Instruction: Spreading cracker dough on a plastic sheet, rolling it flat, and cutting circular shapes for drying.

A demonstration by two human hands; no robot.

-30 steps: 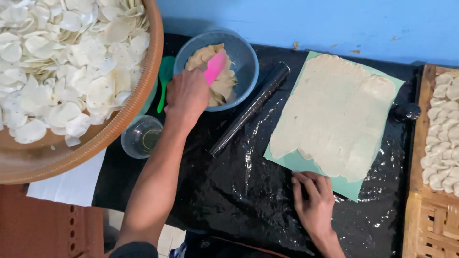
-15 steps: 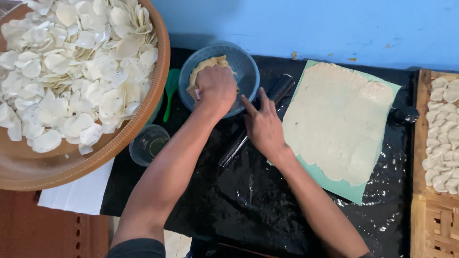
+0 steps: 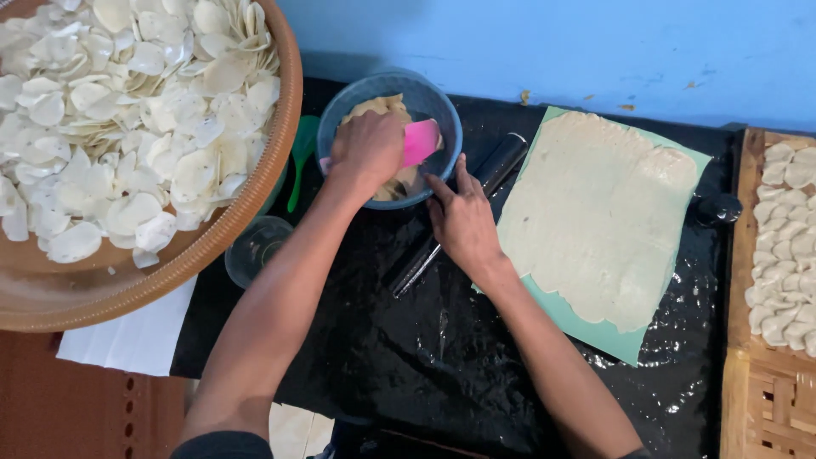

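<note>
Left hand (image 3: 367, 149) is closed around the pink scraper (image 3: 420, 142), down inside the blue bowl (image 3: 442, 106), blade on the tan dough (image 3: 374, 108). Right hand (image 3: 463, 223) is open, fingers spread, fingertips at the bowl's near rim, palm over the black rolling pin (image 3: 501, 161); I can't tell if it presses the pin or just rests there.

I read this as the scooping step: dough being gathered onto the scraper while the other hand steadies the bowl. The next move, as I judge it, calls for lifting a loaded blade clear of the rim and carrying it right without dripping on the black plastic sheet (image 3: 408, 348) covering the counter.

Scraper's long axis runs roughly left-right, with the pink blade pointing right toward the far rim and the handle end hidden in the fist. Rolling pin lies diagonal, upper end toward the green mat (image 3: 625, 344), lower end toward me.

Further out: the green mat carries a thin spread dough layer (image 3: 599, 212), just right of the pin. Green spoon (image 3: 300, 157) and glass cup (image 3: 255, 248) sit left of the bowl. Big woven tray (image 3: 255, 204) of white chips far left, bamboo rack (image 3: 765, 391) with cut pieces far right.
</note>
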